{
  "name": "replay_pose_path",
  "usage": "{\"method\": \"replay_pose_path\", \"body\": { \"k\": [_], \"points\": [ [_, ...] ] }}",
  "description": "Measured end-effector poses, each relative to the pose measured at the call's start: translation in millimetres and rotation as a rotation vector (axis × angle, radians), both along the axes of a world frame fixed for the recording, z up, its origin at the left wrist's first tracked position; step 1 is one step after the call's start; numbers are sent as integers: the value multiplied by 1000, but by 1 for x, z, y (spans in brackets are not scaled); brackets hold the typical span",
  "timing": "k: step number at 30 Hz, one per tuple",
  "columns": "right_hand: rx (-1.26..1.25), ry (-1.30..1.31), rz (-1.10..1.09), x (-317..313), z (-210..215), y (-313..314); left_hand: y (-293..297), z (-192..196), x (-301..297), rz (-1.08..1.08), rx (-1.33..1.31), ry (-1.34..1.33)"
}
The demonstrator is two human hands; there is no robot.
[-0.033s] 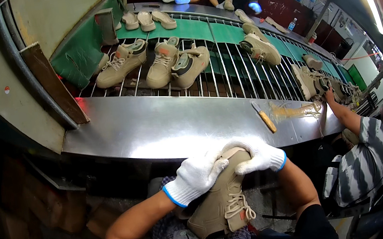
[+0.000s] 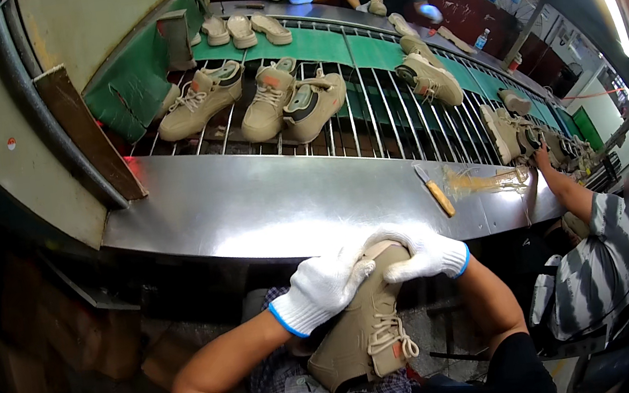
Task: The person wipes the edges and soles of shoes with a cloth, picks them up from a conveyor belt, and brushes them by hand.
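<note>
Above my lap I hold a beige lace-up shoe (image 2: 354, 332), its toe end pointing away from me and its pale laces hanging on the right side. White knitted gloves with blue cuffs cover both hands. My left hand (image 2: 321, 288) wraps the left of the toe end, thumb on the upper. From the other side my right hand (image 2: 429, 254) grips the same end, its thumb lying across the upper. The fingertips curl out of sight round the far edge, where the two gloves meet. The sole is mostly hidden.
A metal ledge (image 2: 251, 205) runs before me, with a wooden-handled tool (image 2: 438, 197) on it. Beyond lies a rod conveyor (image 2: 358, 134) carrying beige shoes (image 2: 197, 104) and loose soles (image 2: 241, 31). A co-worker in a striped shirt (image 2: 601, 261) sits right; two others work across.
</note>
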State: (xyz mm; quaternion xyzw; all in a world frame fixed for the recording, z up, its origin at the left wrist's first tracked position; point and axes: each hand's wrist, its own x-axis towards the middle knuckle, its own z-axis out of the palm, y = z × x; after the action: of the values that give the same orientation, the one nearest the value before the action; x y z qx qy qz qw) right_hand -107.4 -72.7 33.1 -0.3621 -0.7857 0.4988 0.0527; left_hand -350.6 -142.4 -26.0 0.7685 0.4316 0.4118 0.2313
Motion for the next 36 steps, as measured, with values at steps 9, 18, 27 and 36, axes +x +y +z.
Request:
{"method": "replay_pose_path", "body": {
  "k": [9, 18, 27, 36],
  "points": [
    [-12, 55, -138, 6, -19, -5, -32, -16, -52, -191, 8, -118],
    [-11, 139, -77, -2, -3, -6, 8, -13, -50, -526, -784, -632],
    [-137, 190, -152, 5, -35, -9, -23, -6, -48, -423, -328, -192],
    [-147, 269, -290, 6, -55, -22, -61, -30, -60, -267, -185, -220]
  ]
}}
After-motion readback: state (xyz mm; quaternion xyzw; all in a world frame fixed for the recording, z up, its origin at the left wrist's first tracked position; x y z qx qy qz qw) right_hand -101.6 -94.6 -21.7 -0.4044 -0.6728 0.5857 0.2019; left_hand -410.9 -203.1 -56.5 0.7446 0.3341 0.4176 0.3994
